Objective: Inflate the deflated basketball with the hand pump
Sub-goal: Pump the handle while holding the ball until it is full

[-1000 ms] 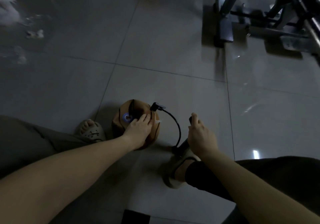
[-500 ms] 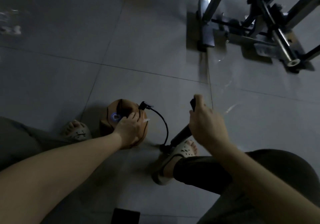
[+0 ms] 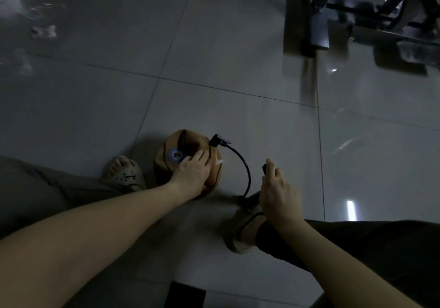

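Observation:
A sunken brown basketball [image 3: 184, 144] with black seams and a blue round mark lies on the grey floor tiles. My left hand [image 3: 191, 173] rests on top of the ball, fingers spread over it. A black hose [image 3: 245, 167] arcs from a connector [image 3: 217, 141] at the ball's upper right down to the base of the hand pump [image 3: 248, 200]. My right hand [image 3: 277, 188] grips the pump's black handle, whose tip shows above my fingers. The pump body is mostly hidden behind that hand.
My left sandalled foot [image 3: 126, 173] stands beside the ball; my right sandalled foot [image 3: 240, 234] is by the pump base. A dark metal frame [image 3: 316, 29] stands at the upper right. A black flat object [image 3: 184, 294] lies at the bottom edge.
My right hand has gone down with the pump handle, after rising half a second ago. My left hand has stayed on the ball.

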Demonstrator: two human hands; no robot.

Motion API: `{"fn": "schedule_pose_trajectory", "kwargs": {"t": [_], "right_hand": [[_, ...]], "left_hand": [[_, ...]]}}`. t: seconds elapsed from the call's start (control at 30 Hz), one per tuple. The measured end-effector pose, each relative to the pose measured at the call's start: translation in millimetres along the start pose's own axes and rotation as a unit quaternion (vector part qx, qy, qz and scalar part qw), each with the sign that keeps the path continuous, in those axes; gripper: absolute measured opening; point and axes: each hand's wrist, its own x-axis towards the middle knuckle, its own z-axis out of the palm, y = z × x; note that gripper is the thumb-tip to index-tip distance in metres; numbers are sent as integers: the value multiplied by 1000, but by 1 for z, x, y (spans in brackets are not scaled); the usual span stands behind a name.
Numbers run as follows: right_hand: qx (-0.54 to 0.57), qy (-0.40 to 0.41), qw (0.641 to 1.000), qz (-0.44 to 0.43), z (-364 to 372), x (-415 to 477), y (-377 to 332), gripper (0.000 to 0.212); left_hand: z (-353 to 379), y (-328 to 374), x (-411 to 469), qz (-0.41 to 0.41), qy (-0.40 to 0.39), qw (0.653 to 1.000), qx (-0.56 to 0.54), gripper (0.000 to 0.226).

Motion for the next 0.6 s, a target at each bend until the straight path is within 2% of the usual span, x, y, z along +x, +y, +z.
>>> {"fn": "schedule_pose_trajectory", "kwargs": {"t": [0.2,0.33,0.47,0.6], "right_hand": [[40,-47,998,9,-22,3,-5,40],[41,4,999,-3,-73,4,-11,39],[39,39,998,0,-145,6,-13,33],[41,69,997,19,-149,-2,-12,30]], "left_hand": [[-9,0,-2,-4,-18,1000,17,86],[-11,-3,0,-4,-38,999,26,88],[-6,-4,-2,12,-8,1000,5,82],[-5,-2,-1,13,-3,1000,2,83]]}}
